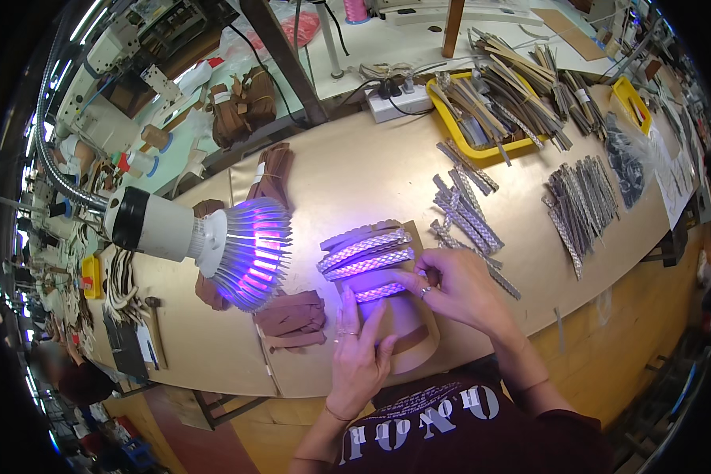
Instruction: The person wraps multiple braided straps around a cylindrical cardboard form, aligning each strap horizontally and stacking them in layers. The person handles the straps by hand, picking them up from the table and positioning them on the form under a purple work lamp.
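Touching L end of lowest braided strip w/ L hand, grip apart, thumb & fingers spread, not clamped on anything. Working R end of same strip w/ R hand, thumb & index bent close together there; can't tell R grip as clamped on strip or just resting on it. Wearing rings on both hands.

Locating strip: lying across curved tan board, below two more braided strips & scalloped brown strip nr top edge. Getting purple light there from finned lamp, just L of board, hung on flex metal neck.

Also seeing on table: stacked brown strips btw lamp & L hand; brown bundle behind lamp; loose braided strips just beyond R hand; neat row of strips further R; yellow tray full of strips at back, nr white power strip; clear bag, dark contents, far R; wood-handled tool far L.
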`<action>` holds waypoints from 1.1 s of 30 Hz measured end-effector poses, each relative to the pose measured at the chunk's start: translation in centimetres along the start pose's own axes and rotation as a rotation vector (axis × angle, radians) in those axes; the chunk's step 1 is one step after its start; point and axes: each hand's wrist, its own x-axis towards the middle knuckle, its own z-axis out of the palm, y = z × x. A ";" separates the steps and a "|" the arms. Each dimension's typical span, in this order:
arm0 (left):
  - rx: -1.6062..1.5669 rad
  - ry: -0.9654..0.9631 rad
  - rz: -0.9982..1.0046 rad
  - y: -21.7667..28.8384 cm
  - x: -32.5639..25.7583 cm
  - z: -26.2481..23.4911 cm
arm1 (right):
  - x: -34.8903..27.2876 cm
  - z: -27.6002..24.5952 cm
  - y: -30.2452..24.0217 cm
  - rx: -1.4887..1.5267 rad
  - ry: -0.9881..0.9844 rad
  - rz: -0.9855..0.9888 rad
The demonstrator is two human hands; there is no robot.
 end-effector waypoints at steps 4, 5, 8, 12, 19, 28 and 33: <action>-0.023 -0.001 -0.053 0.7 0.4 -0.2 | 0.1 -0.6 0.0 0.191 -0.106 -0.061; -0.012 0.006 -0.053 0.9 0.5 -0.3 | 0.1 -0.6 0.2 0.244 -0.126 -0.059; 0.013 0.006 -0.062 1.1 0.7 -0.3 | 0.2 -0.7 0.8 0.358 -0.151 -0.031; 0.032 0.017 -0.063 1.3 0.8 -0.3 | 0.1 -0.5 2.5 0.303 -0.112 0.060; 0.049 -0.009 -0.111 1.7 0.8 -0.3 | -0.5 1.7 4.6 0.376 -0.028 0.094; 0.088 -0.006 -0.096 1.7 0.8 -0.3 | -0.7 2.5 5.0 0.336 -0.090 0.135; 0.097 -0.014 -0.082 1.5 0.7 -0.3 | -0.8 2.8 5.1 0.383 -0.104 0.144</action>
